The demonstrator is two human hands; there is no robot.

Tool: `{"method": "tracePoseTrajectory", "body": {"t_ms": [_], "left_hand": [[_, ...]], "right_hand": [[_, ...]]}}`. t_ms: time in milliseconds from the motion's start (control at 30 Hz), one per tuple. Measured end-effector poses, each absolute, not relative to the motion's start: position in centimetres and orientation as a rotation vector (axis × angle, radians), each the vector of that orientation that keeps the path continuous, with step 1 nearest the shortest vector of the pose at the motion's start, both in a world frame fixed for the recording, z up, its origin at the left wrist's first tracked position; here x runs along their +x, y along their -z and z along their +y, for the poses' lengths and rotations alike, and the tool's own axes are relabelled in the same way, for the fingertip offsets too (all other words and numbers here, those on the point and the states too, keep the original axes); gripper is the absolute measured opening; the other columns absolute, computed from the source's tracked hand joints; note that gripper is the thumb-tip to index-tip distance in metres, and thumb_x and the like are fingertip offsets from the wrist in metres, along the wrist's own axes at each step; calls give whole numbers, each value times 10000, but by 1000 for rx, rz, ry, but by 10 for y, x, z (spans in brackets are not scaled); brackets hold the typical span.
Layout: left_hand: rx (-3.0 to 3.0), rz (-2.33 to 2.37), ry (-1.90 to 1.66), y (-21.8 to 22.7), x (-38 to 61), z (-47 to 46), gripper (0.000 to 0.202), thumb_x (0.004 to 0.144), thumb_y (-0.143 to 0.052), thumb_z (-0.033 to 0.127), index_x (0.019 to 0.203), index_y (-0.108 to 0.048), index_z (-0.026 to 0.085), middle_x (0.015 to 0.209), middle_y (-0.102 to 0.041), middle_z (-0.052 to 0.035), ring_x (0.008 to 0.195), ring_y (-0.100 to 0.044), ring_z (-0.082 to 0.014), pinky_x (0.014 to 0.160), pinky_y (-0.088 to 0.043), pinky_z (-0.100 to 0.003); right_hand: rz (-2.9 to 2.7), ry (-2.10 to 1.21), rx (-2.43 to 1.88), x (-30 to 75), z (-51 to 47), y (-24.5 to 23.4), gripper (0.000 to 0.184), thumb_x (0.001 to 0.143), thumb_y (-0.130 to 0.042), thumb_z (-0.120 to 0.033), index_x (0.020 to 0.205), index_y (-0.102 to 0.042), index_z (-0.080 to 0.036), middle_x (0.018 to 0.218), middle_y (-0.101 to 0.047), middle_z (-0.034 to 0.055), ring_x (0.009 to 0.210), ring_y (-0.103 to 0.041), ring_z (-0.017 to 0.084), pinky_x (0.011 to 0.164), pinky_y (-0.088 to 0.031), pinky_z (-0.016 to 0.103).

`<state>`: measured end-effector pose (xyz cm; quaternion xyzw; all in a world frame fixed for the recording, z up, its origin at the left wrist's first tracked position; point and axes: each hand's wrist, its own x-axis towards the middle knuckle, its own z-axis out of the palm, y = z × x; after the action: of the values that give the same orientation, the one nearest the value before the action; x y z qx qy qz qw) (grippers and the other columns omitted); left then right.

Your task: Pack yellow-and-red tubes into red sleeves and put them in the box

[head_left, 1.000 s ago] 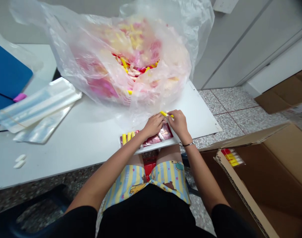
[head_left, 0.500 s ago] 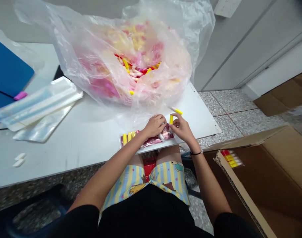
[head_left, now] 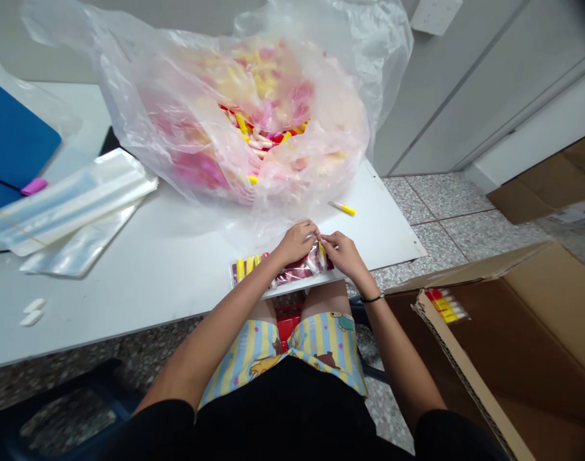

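Note:
A clear plastic packet point(head_left: 292, 274) lies along the table's front edge, with several yellow-ended and reddish sticks inside, over a dark red backing. My left hand point(head_left: 299, 242) rests over its upper edge, fingers closed on the plastic. Touching it from the right, my right hand point(head_left: 344, 253) pinches a yellow-and-white, marker-like stick point(head_left: 322, 251) at the packet's right end. The fingers partly cover that stick. Another yellow-and-white stick point(head_left: 344, 208) lies loose on the table beyond my right hand.
A large translucent bag point(head_left: 177, 128) of similar coloured sticks fills the back of the table point(head_left: 129, 307). Flat clear sleeves point(head_left: 81, 205), two small white pieces point(head_left: 33, 312) and a blue object point(head_left: 18, 121) are at left. An open cardboard box point(head_left: 523, 346) holding a filled packet point(head_left: 447, 305) stands at right.
My right hand has moved left and slightly down with the yellow-and-white stick, bringing it to the packet beside my left fingers. The loose stick still lies on the table.

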<state>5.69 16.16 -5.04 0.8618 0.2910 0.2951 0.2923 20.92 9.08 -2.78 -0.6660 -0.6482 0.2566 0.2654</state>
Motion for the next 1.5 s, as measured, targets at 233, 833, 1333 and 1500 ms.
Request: {"method": "tracePoseTrajectory", "body": {"t_ms": [233,833,1333,1500], "left_hand": [[2292,793,-799,52,58,162,162,778,-444,102,820,-591,156,870,-567,-46,880,-537,-183,835,-431,-307],[2501,888,-696,49,58,158,157,878,-420,123,902,-570,161,906,-538,-58,889,-513,-195,814,-413,-305],[2310,857,-786,51,57,160,151,824,-391,82,859,-514,162,826,-562,-32,809,-537,-174,755,-418,-287],[2282,870,-773,50,58,160,154,818,-393,82,868,-515,161,838,-577,-36,805,-543,-176,748,-419,-286]], "right_hand": [[-1625,-761,-1781,208,92,31,268,794,-544,-240,994,-688,-135,845,-597,40,730,-533,47,689,-409,137],[-1323,-868,-1663,211,94,45,311,698,-601,-304,910,-670,-86,899,-611,57,747,-565,59,679,-474,156],[-1480,-808,-1803,198,93,34,305,704,-618,-209,992,-690,-139,898,-607,33,679,-537,34,710,-459,166],[-1552,-823,-1803,196,96,30,271,720,-610,-230,954,-699,-124,884,-623,38,712,-557,47,728,-449,161]]}}
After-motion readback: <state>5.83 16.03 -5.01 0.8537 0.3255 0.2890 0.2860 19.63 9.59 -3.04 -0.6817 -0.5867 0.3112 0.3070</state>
